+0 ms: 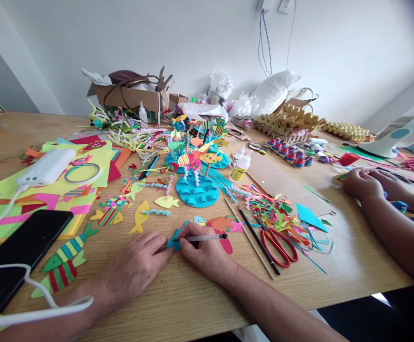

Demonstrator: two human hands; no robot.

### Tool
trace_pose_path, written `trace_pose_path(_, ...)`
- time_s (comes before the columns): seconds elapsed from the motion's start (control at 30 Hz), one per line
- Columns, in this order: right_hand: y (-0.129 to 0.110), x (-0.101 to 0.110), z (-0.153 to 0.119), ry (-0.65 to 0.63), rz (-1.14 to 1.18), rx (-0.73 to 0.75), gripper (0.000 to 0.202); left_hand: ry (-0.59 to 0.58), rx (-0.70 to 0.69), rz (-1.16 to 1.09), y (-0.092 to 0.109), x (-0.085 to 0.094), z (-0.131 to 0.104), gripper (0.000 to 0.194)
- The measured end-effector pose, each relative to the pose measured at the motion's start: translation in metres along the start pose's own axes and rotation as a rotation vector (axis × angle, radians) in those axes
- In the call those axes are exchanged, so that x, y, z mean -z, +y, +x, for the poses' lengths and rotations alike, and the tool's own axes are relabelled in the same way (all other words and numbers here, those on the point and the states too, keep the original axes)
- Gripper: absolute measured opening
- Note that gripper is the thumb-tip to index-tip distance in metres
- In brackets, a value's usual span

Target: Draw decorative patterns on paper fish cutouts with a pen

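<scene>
Nearest me, my left hand (135, 266) lies flat on the wooden surface (207, 299), its fingers released and pinning a blue paper cutout (176, 239). Just right of that cutout, my right hand (207, 254) grasps a pen (203, 237). Red scissors (280, 244) lie further right.
</scene>
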State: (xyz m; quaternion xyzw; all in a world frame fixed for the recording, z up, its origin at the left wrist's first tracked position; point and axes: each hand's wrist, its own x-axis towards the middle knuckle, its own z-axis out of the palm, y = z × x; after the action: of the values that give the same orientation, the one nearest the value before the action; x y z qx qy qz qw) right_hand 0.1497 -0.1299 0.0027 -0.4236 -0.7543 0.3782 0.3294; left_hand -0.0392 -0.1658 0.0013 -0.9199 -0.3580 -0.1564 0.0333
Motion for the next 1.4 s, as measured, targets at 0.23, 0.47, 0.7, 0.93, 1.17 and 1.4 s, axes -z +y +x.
trace_pose_path(0.23, 0.0001, 0.0003, -0.0004, 0.013, 0.037, -0.02, 0.012, 0.023, 0.001, 0.004, -0.0002, -0.0002, 0.0007, 0.027)
trace_pose_path(0.47, 0.0, 0.0, -0.0009, 0.028, 0.018, -0.022, 0.011, 0.0, 0.021, -0.016, 0.0002, -0.0015, 0.0002, 0.029)
trace_pose_path(0.7, -0.001, -0.0001, 0.0005, 0.031, 0.018, -0.017, 0.01, -0.026, 0.039, -0.036, 0.0009, -0.0028, -0.0018, 0.026)
trace_pose_path(0.93, 0.0007, -0.0011, -0.0001, 0.029, 0.014, -0.025, 0.01, -0.018, 0.019, -0.007, 0.0002, -0.0014, 0.0004, 0.026)
trace_pose_path(1.17, 0.0022, -0.0019, 0.0005, 0.03, 0.015, -0.02, 0.01, -0.033, 0.001, 0.032, 0.0009, 0.0018, 0.0023, 0.029)
trace_pose_path(1.4, 0.0002, 0.0002, 0.0026, 0.047, 0.009, -0.042, 0.01, 0.009, -0.019, 0.037, 0.0002, -0.0009, 0.0017, 0.03)
